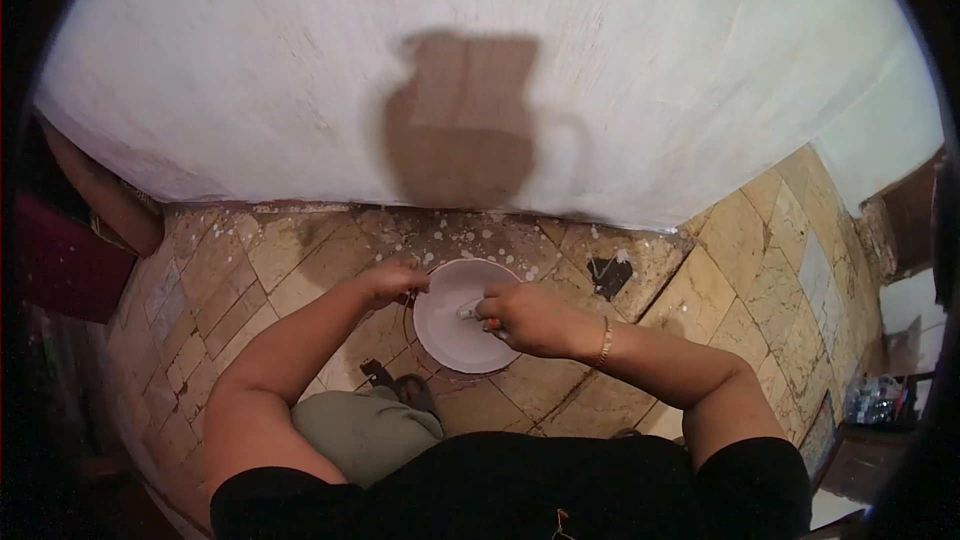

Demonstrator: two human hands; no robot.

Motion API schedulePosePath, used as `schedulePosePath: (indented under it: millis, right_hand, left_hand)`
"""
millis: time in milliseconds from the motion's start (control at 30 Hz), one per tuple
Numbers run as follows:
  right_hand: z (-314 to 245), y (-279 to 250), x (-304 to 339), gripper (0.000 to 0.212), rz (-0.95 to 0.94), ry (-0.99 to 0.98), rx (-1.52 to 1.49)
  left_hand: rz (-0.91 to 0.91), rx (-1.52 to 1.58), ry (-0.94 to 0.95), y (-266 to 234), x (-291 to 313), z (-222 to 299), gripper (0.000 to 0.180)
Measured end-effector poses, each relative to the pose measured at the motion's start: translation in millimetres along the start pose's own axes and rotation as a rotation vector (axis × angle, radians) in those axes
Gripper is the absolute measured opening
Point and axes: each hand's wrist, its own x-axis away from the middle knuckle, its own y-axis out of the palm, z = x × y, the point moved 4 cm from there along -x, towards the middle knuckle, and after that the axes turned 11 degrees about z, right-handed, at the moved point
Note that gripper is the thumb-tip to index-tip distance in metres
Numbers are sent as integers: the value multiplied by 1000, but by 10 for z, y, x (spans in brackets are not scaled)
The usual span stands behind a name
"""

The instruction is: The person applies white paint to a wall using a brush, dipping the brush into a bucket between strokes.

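Observation:
On the tiled floor in front of me stands a round bucket (432,335) with a pale inside and a reddish outer rim. A whitish substance seems to coat or fill it; I cannot tell how deep it is. My left hand (396,283) is closed at the bucket's left rim, fingers pinched on its edge. Over the bucket's right side, my right hand (537,320) grips a small whitish tool (467,310) that points down and left into the bucket. The fingers cover most of it, so its kind is unclear.
A white-coated wall (250,90) rises ahead, bearing my shadow. White splashes dot the tiles along its foot. A black patch (610,277) marks the floor right of the bucket. At far left is a dark red panel (70,255); at far right, clear plastic items (873,400).

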Motion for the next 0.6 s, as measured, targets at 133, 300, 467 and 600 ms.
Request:
schedulePosePath:
  millis: [133,300,467,600]
  right_hand:
    - [228,207,-147,15,-79,-58,46]
    - [494,448,-289,17,-147,-26,100]
    - [538,335,-348,15,-174,-69,82]
    - [306,-256,-293,12,-65,-44,-106]
  left_hand:
    - [43,-53,-70,39,-71,268,14]
    - [132,-109,198,22,-372,420,21]
    - [128,94,141,45,-380,377,23]
    - [138,193,139,64,-116,378,27]
